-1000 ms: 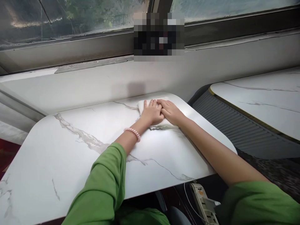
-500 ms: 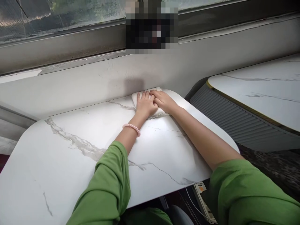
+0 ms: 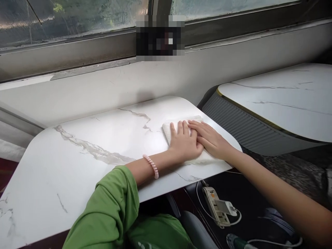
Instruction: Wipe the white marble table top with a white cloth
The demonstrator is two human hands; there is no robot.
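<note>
A folded white cloth (image 3: 167, 133) lies on the white marble-patterned table (image 3: 103, 136), toward its right end. My left hand (image 3: 184, 143) presses flat on the cloth with its fingers spread; a pink coiled band circles the wrist. From the right, my right hand (image 3: 211, 140) lies flat with outstretched fingers, overlapping the thumb side of the left hand and resting partly on the cloth. Both palms and part of the cloth are hidden beneath the hands.
A second marble-patterned table (image 3: 282, 100) with a ribbed grey side stands at the right. Behind are a pale wall (image 3: 103, 90) and windows. Below the table's front edge lies a power strip (image 3: 216, 207) with a plugged-in charger and white cables.
Both hands have slid the cloth from the far edge toward me and to the right, now near the table's right end. The view has shifted slightly, and more of the power strip shows.
</note>
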